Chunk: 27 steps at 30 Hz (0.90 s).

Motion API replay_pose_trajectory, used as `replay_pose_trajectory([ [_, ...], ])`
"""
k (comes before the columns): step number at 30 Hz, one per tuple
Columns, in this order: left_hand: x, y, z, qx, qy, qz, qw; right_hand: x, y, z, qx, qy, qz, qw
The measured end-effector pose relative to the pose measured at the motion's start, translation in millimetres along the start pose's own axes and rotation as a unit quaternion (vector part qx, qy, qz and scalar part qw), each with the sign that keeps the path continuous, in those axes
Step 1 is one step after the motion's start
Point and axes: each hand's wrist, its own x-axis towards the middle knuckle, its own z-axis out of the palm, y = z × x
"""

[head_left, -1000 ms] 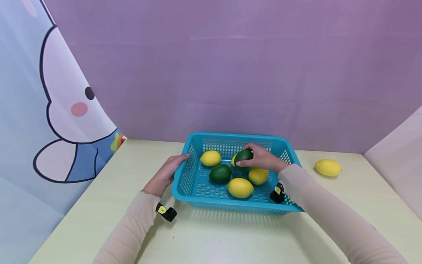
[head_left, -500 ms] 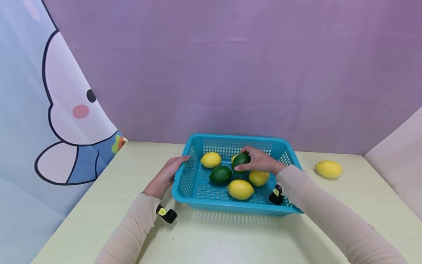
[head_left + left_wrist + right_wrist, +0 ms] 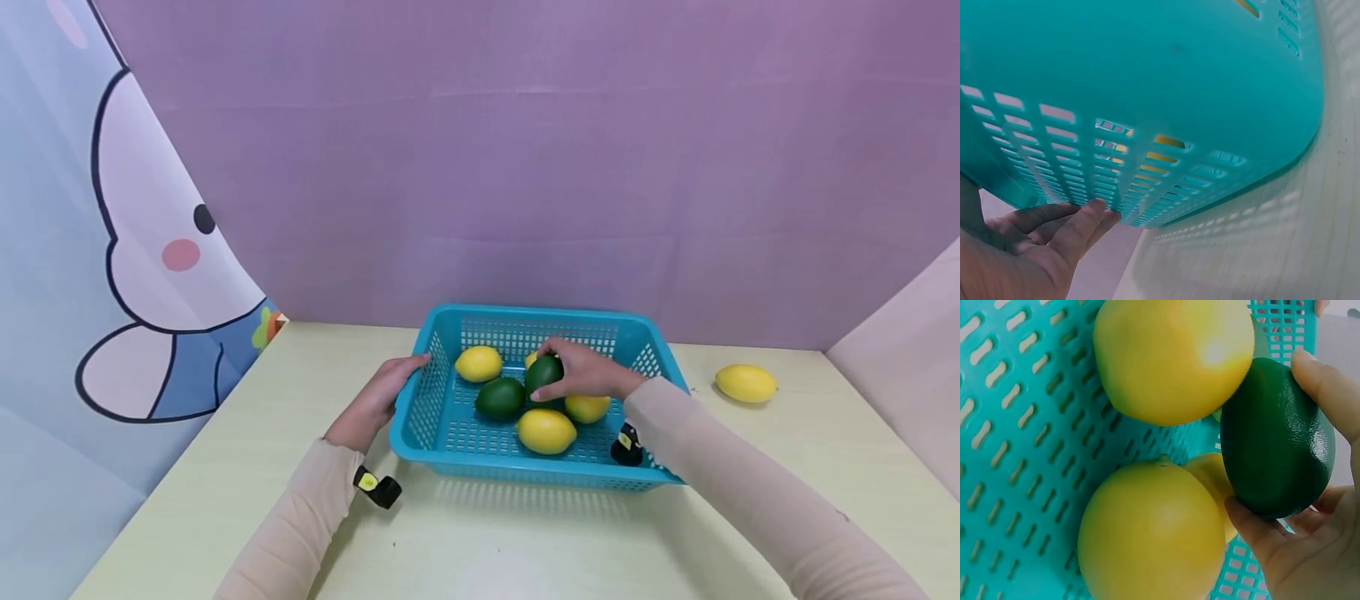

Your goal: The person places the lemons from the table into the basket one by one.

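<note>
My right hand (image 3: 588, 373) holds a dark green avocado (image 3: 543, 377) between thumb and fingers, inside the blue plastic basket (image 3: 525, 467). The right wrist view shows the smooth avocado (image 3: 1277, 440) gripped at both ends, close to several lemons. A second avocado (image 3: 500, 398) lies to its left. Around them in the basket are lemons: one at the back left (image 3: 478, 364), one in front (image 3: 546, 431), one partly under the right hand (image 3: 587, 408), and one mostly hidden behind the held avocado. My left hand (image 3: 382, 389) grips the basket's left rim, its fingers (image 3: 1079, 228) against the outer wall.
Another lemon (image 3: 746, 383) lies on the pale table (image 3: 465, 550), right of the basket. A purple cloth (image 3: 525, 167) hangs behind the table, and a cartoon-printed cloth (image 3: 165, 292) hangs at the left.
My right hand has moved slightly left and down with the avocado in its grip. The left hand stays on the basket rim, and the basket and other fruit have not moved.
</note>
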Motion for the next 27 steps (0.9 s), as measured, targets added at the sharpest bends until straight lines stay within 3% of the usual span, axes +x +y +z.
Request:
replay_pose_trajectory([
  [11,0.0,1.3,-0.6,-0.005,-0.001,0.0,1.0,3.9,-5.6,5.1,-0.028,-0.012,-0.009,0.9995],
  [20,0.3,-0.1,-0.4,0.0,-0.001,-0.001,1.0,4.8,-5.8,7.6,-0.06,-0.045,-0.027,0.9968],
  [27,0.9,0.6,-0.5,-0.003,0.002,-0.002,1.0,7.0,-6.0,7.8,-0.082,-0.056,-0.007,0.995],
])
